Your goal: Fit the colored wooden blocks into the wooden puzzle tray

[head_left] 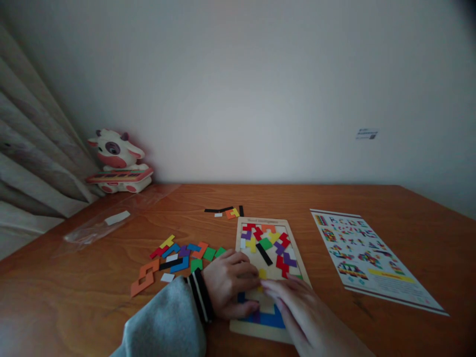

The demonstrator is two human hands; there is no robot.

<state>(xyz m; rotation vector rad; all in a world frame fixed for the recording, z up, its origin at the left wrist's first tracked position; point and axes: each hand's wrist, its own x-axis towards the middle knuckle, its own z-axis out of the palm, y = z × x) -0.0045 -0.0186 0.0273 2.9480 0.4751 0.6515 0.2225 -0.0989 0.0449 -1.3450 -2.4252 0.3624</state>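
Observation:
A wooden puzzle board (pixel 241 326) with coloured block pieces lies under both hands. My left hand (pixel 231 283) rests over the board's left side, fingers apart, near blue pieces (pixel 268 319) at the lower end. From the right, my right hand (pixel 297 307) reaches over the board, its index fingertip by a yellow piece (pixel 262 273) and close to the left fingertips. Whether either hand grips that piece is hard to see. A black bar (pixel 264 254) lies aslant on the board among red, purple, green and yellow pieces.
Loose coloured pieces (pixel 180 264) lie left of the board, and a few more (pixel 232 213) behind it. A printed sheet (pixel 366 253) lies at the right. Clear plastic (pixel 111 223) and a cow toy (pixel 121 161) are at the back left, near a curtain.

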